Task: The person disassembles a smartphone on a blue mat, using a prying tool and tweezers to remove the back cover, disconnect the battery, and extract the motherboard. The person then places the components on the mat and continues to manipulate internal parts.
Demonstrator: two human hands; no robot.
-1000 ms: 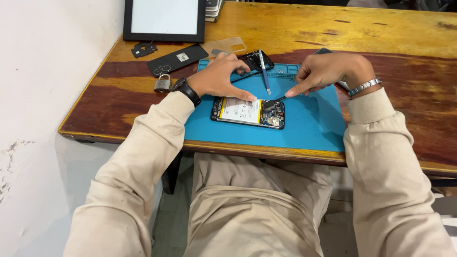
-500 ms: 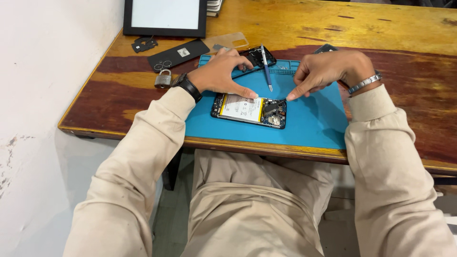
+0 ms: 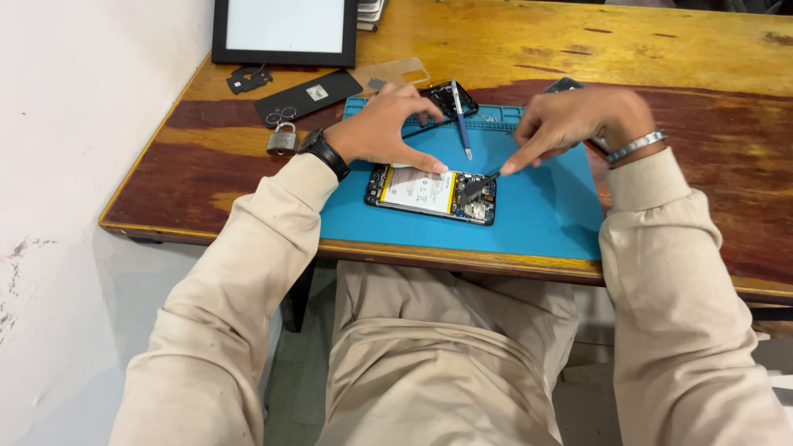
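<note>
From the head camera: your view has dipped and slid a touch since half a second ago, the black-framed white panel now cropped at the top, while both hands sit much where they were. Your left hand rests fingers spread, fingertips pressing the top edge of the opened black smartphone with its white-and-yellow battery exposed. Your right hand pinches together on a thin dark tool, tip down at the phone's right end, where bare circuitry shows. The phone lies flat, crosswise, in the middle of the blue rubber work mat on the worn wooden table. A blue-handled screwdriver lies on the mat between your hands; a small brass padlock sits left of the mat.
</note>
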